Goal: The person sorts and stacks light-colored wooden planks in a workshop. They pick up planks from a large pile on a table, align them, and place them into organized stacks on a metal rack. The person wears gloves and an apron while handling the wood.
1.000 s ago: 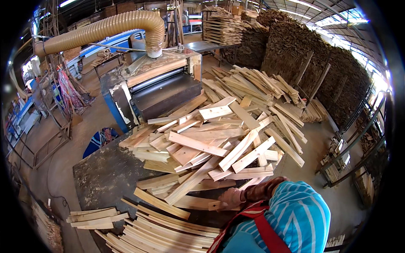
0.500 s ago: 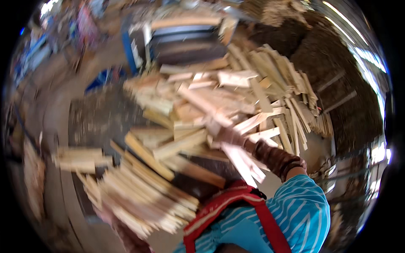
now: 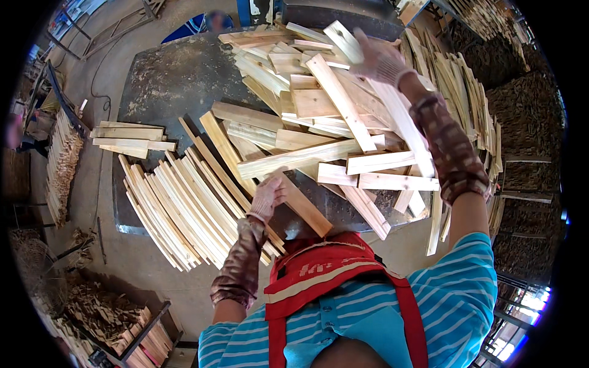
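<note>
My right hand (image 3: 379, 62), in a pale knit glove, reaches over the far part of a jumbled heap of wooden slats. Its fingers are closed at the near end of a pale wooden slat (image 3: 342, 40), which points away to the far left. My left hand (image 3: 268, 197), gloved too, hovers beside the upper end of a darker brown board (image 3: 305, 210), just below a long slat (image 3: 300, 157) on the heap. Its fingers are loosely bent, with nothing visible in them. Left of it, a row of narrow slats (image 3: 184, 205) lies side by side, overhanging the table's near edge.
The dark table (image 3: 165, 76) carries sawdust. A few short slats (image 3: 132, 136) lie at its left edge. More slats (image 3: 457, 101) are piled on the right, beside tall dark wood stacks (image 3: 524, 135). Racks of wood (image 3: 132, 331) stand at lower left. A blue container (image 3: 193, 27) is beyond the table.
My left hand has left the outer side of the slat row and moved right to the heap. My right hand has moved farther away, over the heap. The view has steadied and shifted.
</note>
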`<state>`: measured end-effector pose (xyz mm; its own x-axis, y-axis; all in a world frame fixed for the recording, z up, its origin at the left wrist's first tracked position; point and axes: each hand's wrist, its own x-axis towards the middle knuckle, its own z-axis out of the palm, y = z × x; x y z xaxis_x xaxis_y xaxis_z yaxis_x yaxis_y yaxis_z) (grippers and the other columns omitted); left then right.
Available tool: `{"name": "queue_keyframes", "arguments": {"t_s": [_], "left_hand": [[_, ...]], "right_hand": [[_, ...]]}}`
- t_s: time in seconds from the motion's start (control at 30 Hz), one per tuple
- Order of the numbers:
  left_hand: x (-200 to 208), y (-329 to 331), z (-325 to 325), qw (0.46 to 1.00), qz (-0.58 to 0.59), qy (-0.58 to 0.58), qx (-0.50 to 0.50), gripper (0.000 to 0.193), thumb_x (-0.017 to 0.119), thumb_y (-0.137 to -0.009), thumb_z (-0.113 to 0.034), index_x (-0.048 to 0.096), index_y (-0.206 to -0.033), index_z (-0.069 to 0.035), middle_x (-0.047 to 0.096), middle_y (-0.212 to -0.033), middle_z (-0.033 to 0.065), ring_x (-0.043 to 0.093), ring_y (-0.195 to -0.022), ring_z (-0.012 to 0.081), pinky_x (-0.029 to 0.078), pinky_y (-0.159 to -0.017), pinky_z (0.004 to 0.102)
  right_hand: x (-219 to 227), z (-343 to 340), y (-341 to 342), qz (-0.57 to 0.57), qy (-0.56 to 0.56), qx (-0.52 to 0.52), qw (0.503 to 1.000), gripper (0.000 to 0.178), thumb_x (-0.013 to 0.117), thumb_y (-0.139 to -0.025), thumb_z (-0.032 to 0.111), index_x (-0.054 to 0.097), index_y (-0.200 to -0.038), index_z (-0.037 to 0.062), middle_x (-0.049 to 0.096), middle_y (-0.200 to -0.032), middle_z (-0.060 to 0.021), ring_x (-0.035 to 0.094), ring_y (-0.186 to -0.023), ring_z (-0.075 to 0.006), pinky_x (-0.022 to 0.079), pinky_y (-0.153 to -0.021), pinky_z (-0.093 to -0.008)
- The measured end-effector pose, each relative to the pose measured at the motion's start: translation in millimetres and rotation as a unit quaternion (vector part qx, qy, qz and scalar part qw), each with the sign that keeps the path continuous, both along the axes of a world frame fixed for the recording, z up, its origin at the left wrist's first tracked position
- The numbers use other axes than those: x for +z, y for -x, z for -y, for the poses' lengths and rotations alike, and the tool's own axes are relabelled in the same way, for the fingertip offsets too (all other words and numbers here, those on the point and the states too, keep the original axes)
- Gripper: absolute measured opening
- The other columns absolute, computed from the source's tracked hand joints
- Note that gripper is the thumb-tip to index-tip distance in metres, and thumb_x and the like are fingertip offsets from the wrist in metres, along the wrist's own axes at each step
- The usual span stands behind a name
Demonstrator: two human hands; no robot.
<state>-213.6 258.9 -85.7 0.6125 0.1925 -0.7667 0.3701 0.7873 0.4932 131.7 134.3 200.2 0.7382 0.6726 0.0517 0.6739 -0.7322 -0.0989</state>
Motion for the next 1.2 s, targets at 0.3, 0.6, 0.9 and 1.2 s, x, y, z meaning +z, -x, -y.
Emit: {"name": "queue_keyframes", "arguments": {"t_s": [0.3, 0.6, 0.9, 1.2], "left_hand": [[48.9, -121.9, -37.8, 0.955, 0.282, -0.077, 0.042, 0.073, 0.06, -0.091, -0.003, 0.027, -0.155, -0.007, 0.062, -0.12, 0.0109, 0.064, -0.104, 0.0226, 0.055, -0.092, 0.037], [-28.5, -100.4, 24.5, 0.908, 0.126, -0.217, 0.336, 0.017, 0.058, -0.089, 0.003, 0.063, -0.103, -0.005, 0.059, -0.084, -0.0003, 0.055, -0.07, 0.0098, 0.044, -0.061, 0.0227], [-44.7, -90.2, 116.3, 0.992, -0.057, -0.085, 0.07, 0.014, 0.067, -0.093, -0.02, 0.07, -0.106, -0.019, 0.065, -0.08, -0.0033, 0.056, -0.061, 0.0107, 0.047, -0.056, 0.0308], [-34.8, -128.6, 96.2, 0.987, -0.1, -0.102, -0.076, 0.022, 0.071, -0.09, -0.035, 0.069, -0.099, -0.016, 0.064, -0.069, 0.0038, 0.056, -0.046, 0.0159, 0.048, -0.041, 0.0323]], "right_hand": [[-162.9, 101.5, 149.0, -0.1, -0.01, 0.44, 0.893, 0.027, 0.057, -0.097, 0.035, 0.061, -0.092, 0.0086, 0.063, -0.084, -0.0129, 0.066, -0.082, -0.0293, 0.054, -0.066, -0.0436], [-289.6, 171.1, 254.1, -0.396, 0.034, -0.033, 0.917, 0.038, 0.06, -0.094, 0.035, 0.065, -0.12, 0.008, 0.071, -0.09, -0.0219, 0.07, -0.089, -0.0372, 0.055, -0.078, -0.0441], [-352.8, 169.4, 251.6, -0.374, -0.252, -0.323, 0.832, 0.036, 0.06, -0.096, 0.029, 0.071, -0.115, 0.0014, 0.07, -0.083, -0.0063, 0.062, -0.075, -0.0153, 0.051, -0.07, -0.0323], [-308.6, 173.7, 200.9, -0.501, -0.297, -0.306, 0.753, 0.037, 0.061, -0.094, 0.031, 0.071, -0.118, 0.0046, 0.073, -0.094, -0.014, 0.069, -0.086, -0.0226, 0.054, -0.079, -0.0355]]}}
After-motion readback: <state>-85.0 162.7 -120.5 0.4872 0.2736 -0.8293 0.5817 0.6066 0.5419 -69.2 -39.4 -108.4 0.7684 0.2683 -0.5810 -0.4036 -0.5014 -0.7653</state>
